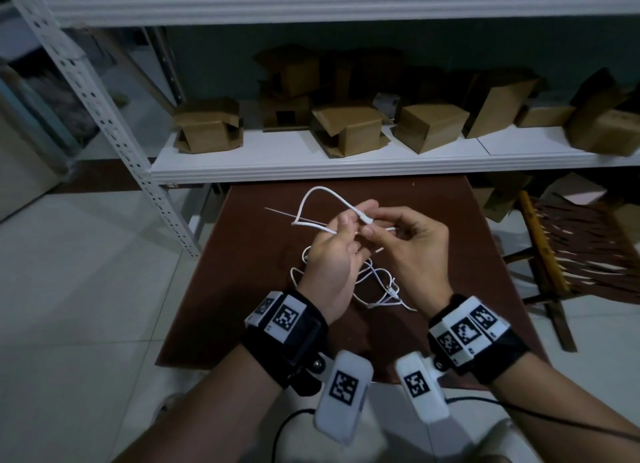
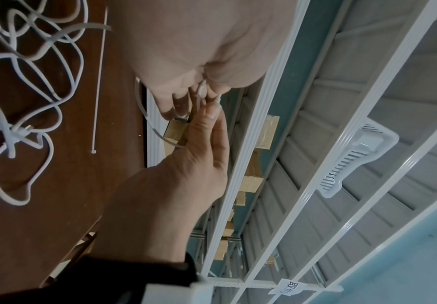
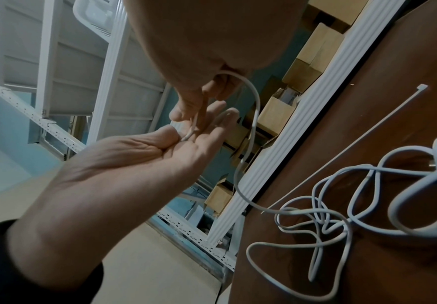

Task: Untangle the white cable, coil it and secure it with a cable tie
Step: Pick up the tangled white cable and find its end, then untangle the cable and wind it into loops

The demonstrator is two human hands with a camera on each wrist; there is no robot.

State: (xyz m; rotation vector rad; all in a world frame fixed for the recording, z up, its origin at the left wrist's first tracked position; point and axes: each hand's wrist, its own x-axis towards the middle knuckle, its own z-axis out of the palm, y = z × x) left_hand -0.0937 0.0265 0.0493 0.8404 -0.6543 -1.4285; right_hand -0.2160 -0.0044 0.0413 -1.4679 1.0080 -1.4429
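Observation:
The white cable (image 1: 320, 194) rises in a loop from a tangled heap (image 1: 379, 284) on the brown table (image 1: 460, 254). My left hand (image 1: 349, 220) pinches the loop's strands between thumb and fingers. Facing it, my right hand (image 1: 372, 225) pinches the cable's white plug end (image 1: 367, 219). Both hands are raised above the table. A thin white cable tie (image 1: 277, 212) lies flat behind the left hand. In the left wrist view my left thumb (image 2: 212, 117) meets the right hand (image 2: 199, 51) at the cable. The right wrist view shows the right hand (image 3: 194, 133), the cable loop (image 3: 255, 115), the heap (image 3: 342, 209) and the tie (image 3: 368, 135).
A white shelf (image 1: 346, 169) with several cardboard boxes (image 1: 346, 130) runs right behind the table. Its perforated upright (image 1: 114, 126) slants at the left. A wooden folding chair (image 1: 571, 251) stands to the right. Tiled floor lies to the left.

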